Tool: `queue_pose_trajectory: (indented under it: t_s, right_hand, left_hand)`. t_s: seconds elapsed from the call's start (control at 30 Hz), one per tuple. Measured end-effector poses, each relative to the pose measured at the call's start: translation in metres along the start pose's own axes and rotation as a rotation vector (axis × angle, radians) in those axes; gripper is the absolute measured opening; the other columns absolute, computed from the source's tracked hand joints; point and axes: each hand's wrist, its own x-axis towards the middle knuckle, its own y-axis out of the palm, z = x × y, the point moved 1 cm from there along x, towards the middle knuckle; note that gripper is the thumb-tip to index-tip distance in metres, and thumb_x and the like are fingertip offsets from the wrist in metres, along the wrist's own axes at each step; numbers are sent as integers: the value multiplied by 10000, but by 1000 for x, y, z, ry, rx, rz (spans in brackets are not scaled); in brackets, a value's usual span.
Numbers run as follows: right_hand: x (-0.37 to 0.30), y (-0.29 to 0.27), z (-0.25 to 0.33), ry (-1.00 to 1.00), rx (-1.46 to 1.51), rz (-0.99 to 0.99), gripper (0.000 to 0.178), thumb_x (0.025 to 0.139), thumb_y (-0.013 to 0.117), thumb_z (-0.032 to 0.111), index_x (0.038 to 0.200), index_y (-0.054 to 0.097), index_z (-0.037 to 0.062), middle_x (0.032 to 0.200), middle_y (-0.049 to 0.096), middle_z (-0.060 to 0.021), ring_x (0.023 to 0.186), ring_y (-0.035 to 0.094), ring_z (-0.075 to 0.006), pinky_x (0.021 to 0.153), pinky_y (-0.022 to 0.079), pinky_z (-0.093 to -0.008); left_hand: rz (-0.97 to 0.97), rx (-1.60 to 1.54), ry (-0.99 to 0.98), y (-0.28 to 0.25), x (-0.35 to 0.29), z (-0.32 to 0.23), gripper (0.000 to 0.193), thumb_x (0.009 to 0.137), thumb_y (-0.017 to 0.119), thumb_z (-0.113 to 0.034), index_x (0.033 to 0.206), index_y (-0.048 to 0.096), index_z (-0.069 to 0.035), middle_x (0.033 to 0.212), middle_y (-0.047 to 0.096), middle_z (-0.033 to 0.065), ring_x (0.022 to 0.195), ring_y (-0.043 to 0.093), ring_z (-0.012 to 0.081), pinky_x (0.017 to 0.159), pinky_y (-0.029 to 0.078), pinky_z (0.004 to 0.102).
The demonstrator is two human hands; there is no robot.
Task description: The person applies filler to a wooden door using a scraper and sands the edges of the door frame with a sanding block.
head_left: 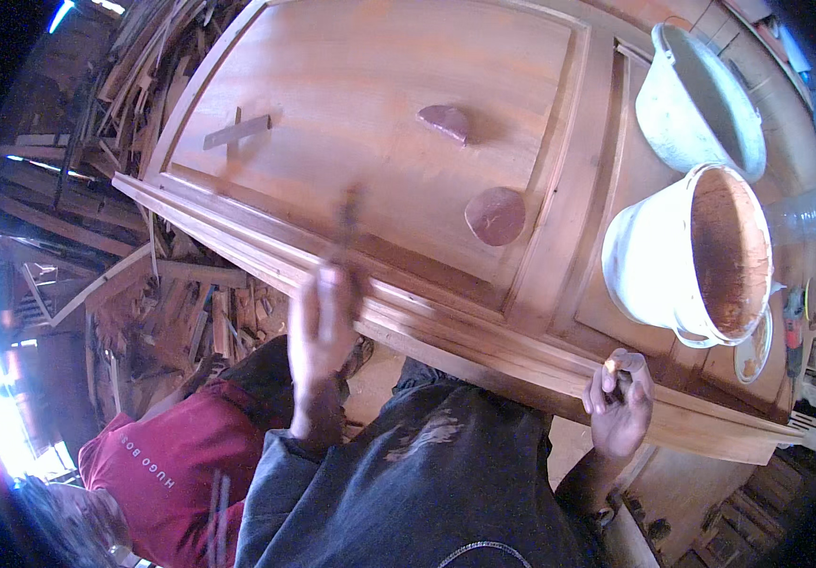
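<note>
A large wooden panel door [370, 76] lies in front of me. My left hand [322, 317], blurred by motion, is closed around a thin dark tool [349, 213] above the door's near edge; the tool's exact kind is smeared. By the same edge, farther right, my right hand [621, 402] has curled fingers with a small yellow-orange lump [611, 364] at their tips. A round reddish-brown sanding disc [495, 216] rests on the door panel, and a folded one [446, 121] lies beyond it. Two thin flat strips [237, 133] lie crossed on the panel's left part.
On the door's right side are a white bucket [649, 251] tipped toward the right, its inside stained orange-brown, and a pale basin [697, 104]. A clear plastic bottle [806, 216] lies behind the bucket. Scrap wood [143, 85] piles up at left. A person in a red shirt [180, 464] is close by.
</note>
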Motion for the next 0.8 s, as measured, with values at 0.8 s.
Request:
queue_pose_trajectory:
  t_s: [0.8]
  right_hand:
    - [46, 151, -85, -301, -1660, 338, 647, 824, 695, 510, 1372, 576, 188, 1370, 471, -168, 1198, 501, -356, 1017, 388, -524]
  left_hand:
    - [-210, -492, 16, -112, 130, 78, 513, 1048, 437, -355, 1359, 502, 48, 797, 540, 15, 648, 454, 63, 556, 370, 199]
